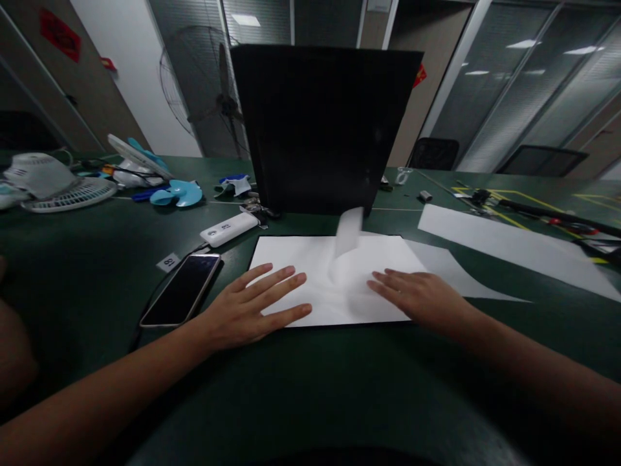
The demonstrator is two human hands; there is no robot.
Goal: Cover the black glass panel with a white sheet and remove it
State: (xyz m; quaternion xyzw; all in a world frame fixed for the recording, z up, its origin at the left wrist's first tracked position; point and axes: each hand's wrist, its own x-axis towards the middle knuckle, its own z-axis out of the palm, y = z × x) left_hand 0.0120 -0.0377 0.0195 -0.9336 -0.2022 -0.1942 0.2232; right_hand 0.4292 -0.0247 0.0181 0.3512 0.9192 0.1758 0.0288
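Note:
My left hand (250, 307) lies flat with fingers spread on the lower left part of a white sheet (334, 259) on the dark green table (310, 388). My right hand (420, 294) rests flat on the sheet's lower right part, fingers stretched out. Neither hand holds anything. A blurred white strip (348, 233) stands up from the sheet's far edge, between the hands. Behind it a large black panel (323, 129) stands upright.
A black phone (183, 296) and a white power bank (229, 230) lie to the left. Fan parts (70, 193) and blue blades (177, 193) sit at the far left. More white sheets (509, 249) and cables (533, 210) lie to the right.

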